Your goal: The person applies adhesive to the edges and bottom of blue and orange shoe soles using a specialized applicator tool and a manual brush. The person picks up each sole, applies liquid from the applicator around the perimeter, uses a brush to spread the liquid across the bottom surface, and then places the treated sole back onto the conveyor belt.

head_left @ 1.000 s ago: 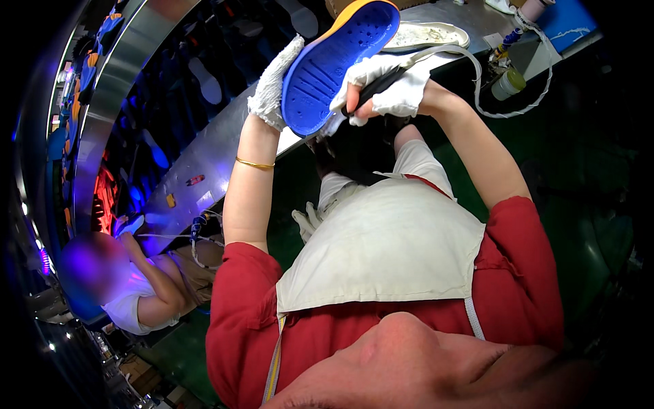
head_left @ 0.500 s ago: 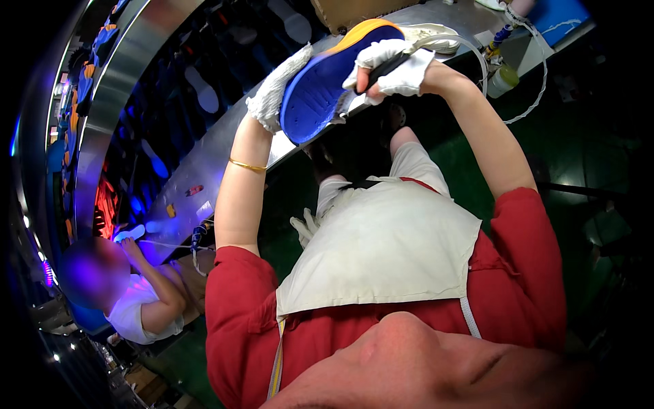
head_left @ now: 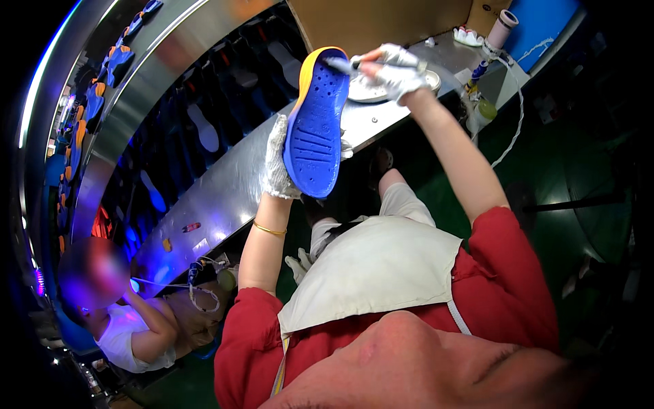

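Observation:
My left hand (head_left: 278, 160), in a white knit glove, is closed around the edges of a blue and orange shoe sole (head_left: 317, 129), tilted up with its wet-looking, grooved and holed inner side showing. My right hand (head_left: 392, 71), its glove leaving some fingertips bare, grips a brush (head_left: 343, 65) blurred by motion. The brush tip lies over the holed upper end of the sole; whether it touches is hard to tell. A pale hose runs from the tool past my right wrist. Behind that hand a white shoe (head_left: 368, 90) rests on the metal bench.
The metal bench (head_left: 238, 170) curves leftward beside a dark conveyor carrying several soles. A cardboard box (head_left: 381, 24), blue bin (head_left: 545, 27) and a jar with greenish contents (head_left: 485, 111) stand at the far right. A co-worker (head_left: 139, 330) sits at the left.
The sole has come nearer and turned more upright, its inner side now facing up. My right hand has moved from beside the sole's middle to its upper end.

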{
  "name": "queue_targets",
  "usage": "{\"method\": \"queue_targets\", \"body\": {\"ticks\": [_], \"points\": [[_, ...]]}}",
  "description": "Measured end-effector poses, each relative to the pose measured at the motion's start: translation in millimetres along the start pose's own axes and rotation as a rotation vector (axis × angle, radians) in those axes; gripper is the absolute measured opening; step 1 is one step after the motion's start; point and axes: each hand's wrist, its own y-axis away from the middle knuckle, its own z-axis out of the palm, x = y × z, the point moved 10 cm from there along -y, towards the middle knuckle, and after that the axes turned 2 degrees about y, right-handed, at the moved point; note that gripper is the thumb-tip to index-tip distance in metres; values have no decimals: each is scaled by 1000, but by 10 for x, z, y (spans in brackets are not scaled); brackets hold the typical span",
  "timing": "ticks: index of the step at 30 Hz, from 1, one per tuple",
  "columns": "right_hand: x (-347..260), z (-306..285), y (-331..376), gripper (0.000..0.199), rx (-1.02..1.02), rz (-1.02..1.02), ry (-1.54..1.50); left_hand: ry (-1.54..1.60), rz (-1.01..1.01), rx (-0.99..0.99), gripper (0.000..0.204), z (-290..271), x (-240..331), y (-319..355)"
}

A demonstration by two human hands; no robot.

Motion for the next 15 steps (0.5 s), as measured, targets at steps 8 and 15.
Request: {"method": "queue_targets", "body": {"ticks": [8, 15], "points": [[-333, 883, 758, 16, -363, 99, -6, -118, 173, 115, 62, -215, 318, 196], [-966, 758, 336, 13, -244, -472, 330, -330, 248, 23, 63, -23, 502, 283]]}}
